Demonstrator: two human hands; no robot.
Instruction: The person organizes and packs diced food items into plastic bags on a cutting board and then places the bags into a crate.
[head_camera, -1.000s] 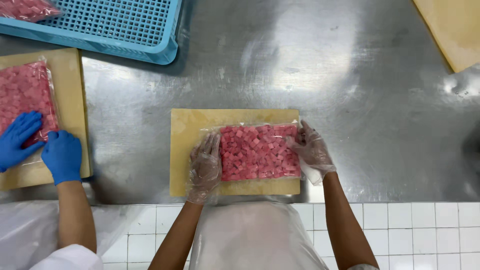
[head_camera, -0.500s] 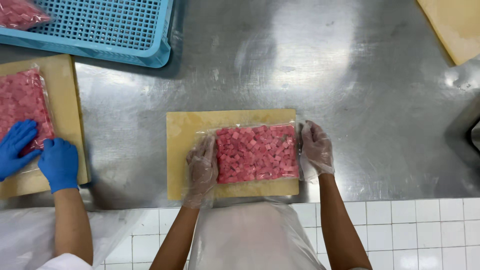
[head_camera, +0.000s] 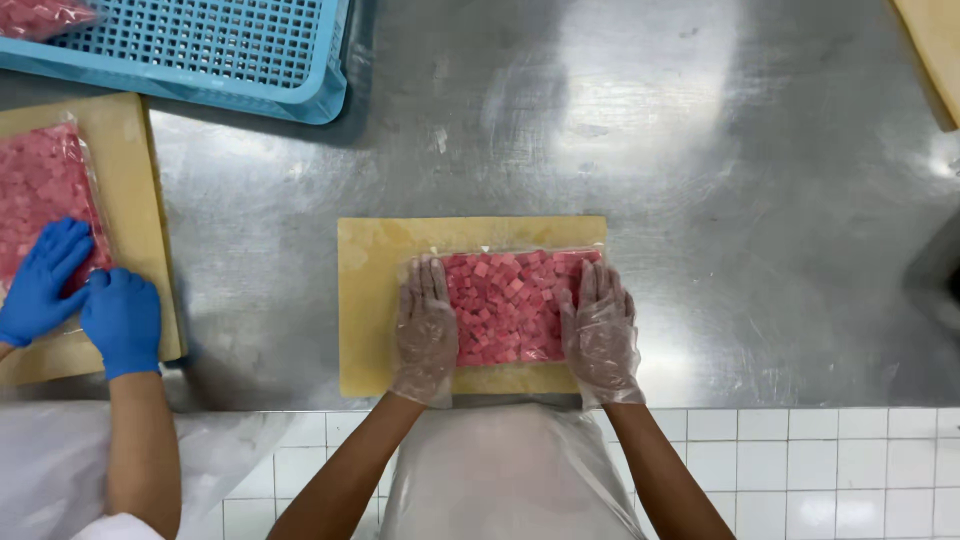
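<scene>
A: How are the hands placed?

B: The left hand (head_camera: 425, 332) and the right hand (head_camera: 600, 330), both in thin clear gloves, are laid flat and open, fingers together, against the two short ends of the bag of diced meat (head_camera: 512, 305). Nothing is gripped; the bag is only pressed between the palms.

A: How is such pressing best done?

B: Even pressure from both sides would probably be wanted, palms kept low and parallel, so that the cubes are squared up into one flat layer and the film is not pinched or split.

A: And the bag itself?

B: It is clear plastic, packed with small pink-red cubes in a flat rectangle. It lies on the right half of a pale yellow cutting board (head_camera: 370, 300), which sits on the steel table (head_camera: 700, 150) near its tiled front edge.

A: Anything further out?

B: A co-worker's blue-gloved hands (head_camera: 85, 300) rest on a similar bag (head_camera: 40, 190) to the left, below a blue crate (head_camera: 200, 45).
</scene>
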